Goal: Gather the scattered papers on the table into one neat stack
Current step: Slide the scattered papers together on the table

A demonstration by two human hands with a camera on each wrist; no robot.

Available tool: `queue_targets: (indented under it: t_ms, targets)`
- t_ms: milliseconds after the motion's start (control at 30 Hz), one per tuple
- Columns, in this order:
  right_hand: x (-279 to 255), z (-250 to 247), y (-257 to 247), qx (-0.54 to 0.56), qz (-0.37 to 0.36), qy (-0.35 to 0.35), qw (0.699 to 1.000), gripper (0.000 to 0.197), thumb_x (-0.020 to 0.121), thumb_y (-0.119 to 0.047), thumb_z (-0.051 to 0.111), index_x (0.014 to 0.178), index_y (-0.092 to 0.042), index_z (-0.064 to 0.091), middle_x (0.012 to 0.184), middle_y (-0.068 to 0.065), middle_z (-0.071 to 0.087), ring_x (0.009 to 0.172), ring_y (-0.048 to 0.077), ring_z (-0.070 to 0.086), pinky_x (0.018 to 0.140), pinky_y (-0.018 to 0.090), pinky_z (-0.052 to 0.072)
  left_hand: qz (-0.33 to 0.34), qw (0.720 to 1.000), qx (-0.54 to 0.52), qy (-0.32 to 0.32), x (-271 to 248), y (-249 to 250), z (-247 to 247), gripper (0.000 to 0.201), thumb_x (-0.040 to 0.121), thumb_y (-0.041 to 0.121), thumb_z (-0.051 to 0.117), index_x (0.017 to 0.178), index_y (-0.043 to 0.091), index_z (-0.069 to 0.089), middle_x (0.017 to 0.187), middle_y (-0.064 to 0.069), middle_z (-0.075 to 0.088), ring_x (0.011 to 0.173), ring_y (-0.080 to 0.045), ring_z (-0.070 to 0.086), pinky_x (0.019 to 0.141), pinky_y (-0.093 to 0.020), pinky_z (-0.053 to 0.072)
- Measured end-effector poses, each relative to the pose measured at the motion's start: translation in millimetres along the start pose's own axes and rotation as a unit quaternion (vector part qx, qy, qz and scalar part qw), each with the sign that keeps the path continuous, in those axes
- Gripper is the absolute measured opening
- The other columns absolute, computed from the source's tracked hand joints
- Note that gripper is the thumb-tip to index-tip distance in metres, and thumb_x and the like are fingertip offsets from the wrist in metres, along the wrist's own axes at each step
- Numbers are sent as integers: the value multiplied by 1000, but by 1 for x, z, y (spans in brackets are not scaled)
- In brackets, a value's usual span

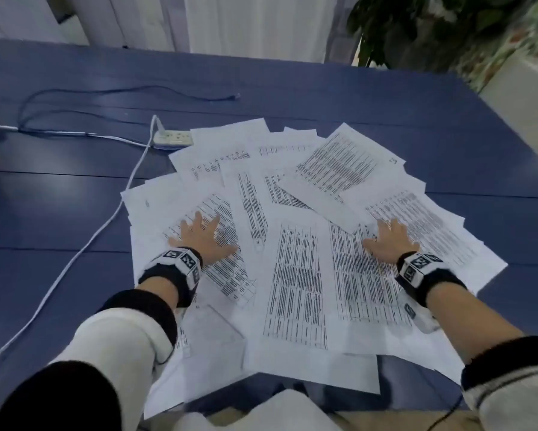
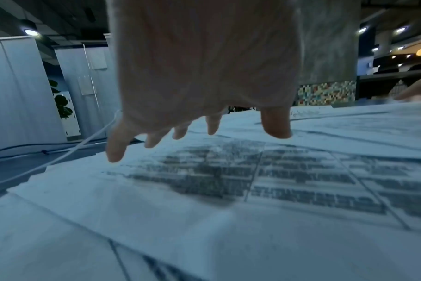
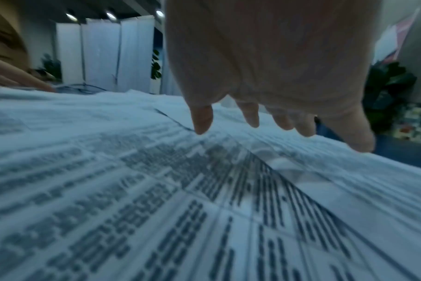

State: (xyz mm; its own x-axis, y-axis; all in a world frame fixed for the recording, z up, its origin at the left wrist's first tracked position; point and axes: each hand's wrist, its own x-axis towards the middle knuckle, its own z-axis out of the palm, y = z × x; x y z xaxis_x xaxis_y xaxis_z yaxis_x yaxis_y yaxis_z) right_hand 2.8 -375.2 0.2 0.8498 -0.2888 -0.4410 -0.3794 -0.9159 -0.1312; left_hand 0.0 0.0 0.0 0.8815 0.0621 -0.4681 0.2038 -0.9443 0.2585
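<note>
Several white printed papers (image 1: 295,275) lie fanned and overlapping across the blue table (image 1: 323,98). My left hand (image 1: 200,236) is spread flat, palm down, over a sheet on the left side of the spread. My right hand (image 1: 387,239) is spread the same way over sheets on the right side. In the left wrist view the left hand (image 2: 199,133) has straight splayed fingers just above the printed sheet (image 2: 228,180). The right wrist view shows the right hand (image 3: 264,123) likewise over blurred print (image 3: 156,190). Neither hand grips a sheet.
A white power strip (image 1: 173,137) lies at the far left edge of the papers, its white cable (image 1: 90,244) running to the near left. A dark blue cable (image 1: 106,94) loops behind. A potted plant (image 1: 432,29) stands beyond the far right corner.
</note>
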Motion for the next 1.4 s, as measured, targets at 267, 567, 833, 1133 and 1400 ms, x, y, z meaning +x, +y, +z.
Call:
queue_targets:
  t_ms: [267, 567, 833, 1133, 1400]
  targets:
    - [-1, 16, -20, -1, 16, -20, 1000, 72, 90, -62, 31, 148, -29, 5, 159, 3, -5, 144, 35, 2, 107, 65, 15, 5, 998, 37, -48, 11, 0, 18, 96, 73, 75, 47, 143, 45, -12, 153, 5, -29, 141, -38, -19, 108, -67, 3]
    - [-6, 14, -63, 146, -66, 1, 987, 50, 95, -28, 45, 141, -15, 35, 148, 17, 26, 76, 17, 55, 66, 31, 53, 14, 991, -131, 3, 17, 31, 12, 68, 85, 65, 39, 142, 29, 30, 158, -2, -1, 145, -32, -7, 112, -59, -2]
    - [23, -9, 3, 69, 138, 43, 987, 90, 77, -61, 59, 143, -10, 24, 147, 22, 24, 136, 39, 23, 110, 55, 24, -1, 974, -226, 27, 27, 67, 19, 59, 75, 38, 71, 120, 7, 48, 131, -11, 35, 122, -26, 39, 107, -39, 34]
    - [-3, 14, -25, 122, 108, 44, 986, 66, 83, -46, 55, 134, -12, 31, 139, 15, 24, 130, 34, 23, 103, 51, 29, 54, 918, -390, -39, 19, 85, 27, 93, 80, 6, 68, 145, 16, 3, 146, -14, 37, 129, -30, 43, 111, -43, 31]
    - [-1, 16, -33, 129, 108, 58, 984, 98, 71, -60, 67, 138, -2, 25, 139, 19, 23, 131, 36, 24, 107, 51, 31, 13, 924, -381, 22, 6, 55, 23, 48, 93, 20, 51, 135, 7, 31, 130, -15, 54, 91, -21, 56, 70, -26, 47]
